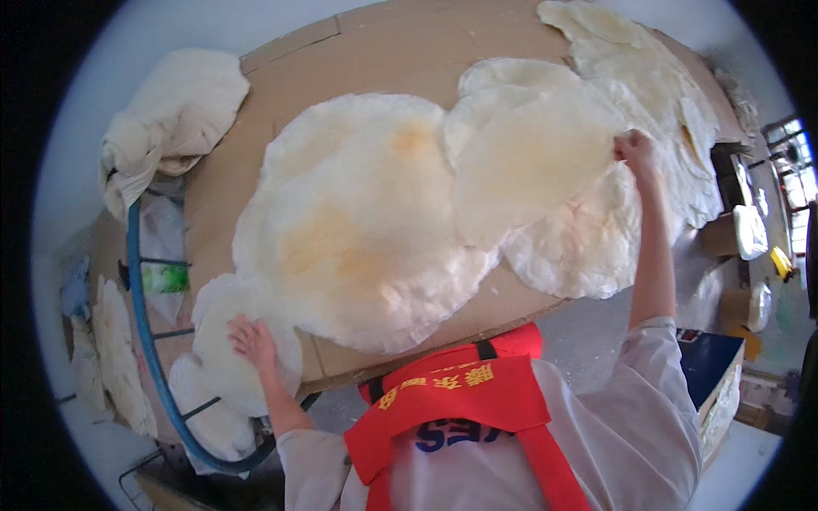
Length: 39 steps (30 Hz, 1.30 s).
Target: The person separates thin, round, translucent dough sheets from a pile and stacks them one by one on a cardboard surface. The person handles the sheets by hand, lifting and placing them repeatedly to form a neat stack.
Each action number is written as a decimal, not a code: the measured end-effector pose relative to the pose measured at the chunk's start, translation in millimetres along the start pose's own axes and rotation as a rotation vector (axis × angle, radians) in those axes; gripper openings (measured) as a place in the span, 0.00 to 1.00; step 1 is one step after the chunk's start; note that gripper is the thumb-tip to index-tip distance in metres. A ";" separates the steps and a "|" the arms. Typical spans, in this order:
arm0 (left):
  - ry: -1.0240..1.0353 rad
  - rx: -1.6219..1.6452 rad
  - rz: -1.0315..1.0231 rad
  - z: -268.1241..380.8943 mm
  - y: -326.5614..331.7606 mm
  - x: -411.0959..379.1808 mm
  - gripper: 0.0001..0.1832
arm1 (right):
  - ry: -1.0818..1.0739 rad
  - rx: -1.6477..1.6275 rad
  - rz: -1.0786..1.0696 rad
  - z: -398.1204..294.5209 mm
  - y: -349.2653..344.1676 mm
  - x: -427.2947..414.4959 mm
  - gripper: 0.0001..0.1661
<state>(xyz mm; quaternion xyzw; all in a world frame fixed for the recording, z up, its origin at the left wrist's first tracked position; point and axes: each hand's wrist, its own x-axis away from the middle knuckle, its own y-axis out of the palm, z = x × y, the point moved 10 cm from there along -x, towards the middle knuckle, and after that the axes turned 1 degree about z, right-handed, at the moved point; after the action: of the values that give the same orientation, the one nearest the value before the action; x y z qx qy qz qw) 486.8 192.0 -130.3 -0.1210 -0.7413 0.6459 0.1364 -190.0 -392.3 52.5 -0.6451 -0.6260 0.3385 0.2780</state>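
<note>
A large rounded sheet of off-white fibre wadding (358, 223) with yellowish patches lies on a cardboard-covered table (396, 51). My right hand (636, 152), at the right, has its fingers closed on the edge of a thinner wadding sheet (530, 160), which overlaps the large sheet and other pieces. Beneath that thinner sheet, a crumpled wadding piece (581, 249) reaches the table's near edge. At the lower left, my left hand (254, 340) rests with fingers spread on a small rounded wadding piece (220, 319) beside the large sheet.
More wadding sheets (645, 83) are heaped at the far right. A bundled wadding piece (185, 96) sits at the far left corner, above a curved blue metal rail (146, 319). A dark blue-topped box (709, 361) stands to the right of my body. Cardboard boxes (719, 235) are farther right.
</note>
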 end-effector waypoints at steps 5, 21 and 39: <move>-0.019 0.028 -0.046 6.7 -6.9 7.5 0.31 | -0.381 0.329 0.016 -100.7 39.2 -5.1 0.16; -0.058 -0.065 -0.247 -13.0 12.4 -16.7 0.32 | -1.270 0.454 0.471 -415.5 -76.5 13.9 0.10; 0.205 -0.149 -0.148 -44.3 75.7 -57.1 0.36 | 0.151 0.164 0.707 43.5 -118.8 -137.4 0.22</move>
<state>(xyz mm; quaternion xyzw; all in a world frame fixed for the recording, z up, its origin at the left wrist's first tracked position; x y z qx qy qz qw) 556.2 222.9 -202.2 -0.1411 -0.7763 0.5617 0.2490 -296.0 -524.6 130.8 -0.8202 -0.3130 0.4143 0.2402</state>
